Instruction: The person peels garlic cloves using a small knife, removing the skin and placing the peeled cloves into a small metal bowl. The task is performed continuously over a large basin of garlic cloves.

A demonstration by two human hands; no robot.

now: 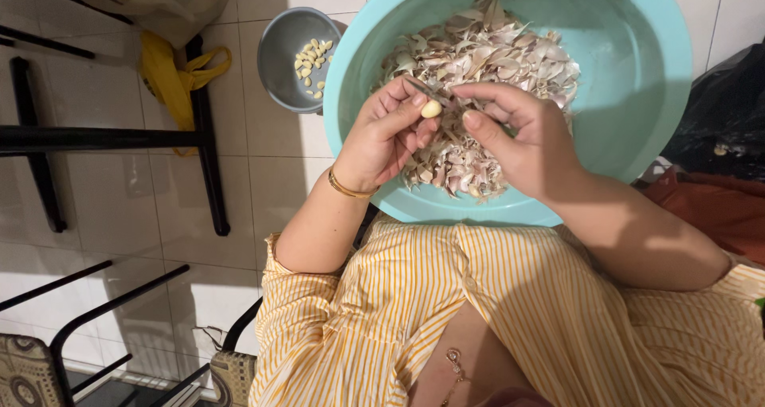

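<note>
A small, pale, peeled garlic clove sits pinched at the fingertips of the left hand, held up over the near half of the big round turquoise plastic basin. That left hand is curled closed around the clove, thumb and forefinger doing the gripping, a thin gold bangle on its wrist. Right beside it, the right hand is closed too, fingers wrapped on a small knife whose thin dark blade reaches across to just above the clove; the handle is hidden in the hand. Both hands hover over a heap of papery pinkish-white garlic skins that fills the middle of the basin. Below, the person's yellow-and-white striped shirt fills the lower frame. Out to the left of the basin, touching its rim or just beside it, a small round grey metal bowl stands on the white tiled floor, with a scatter of peeled cloves inside. Further left: black metal furniture legs and a yellow cloth bag. At far right, a black plastic bag.
</note>
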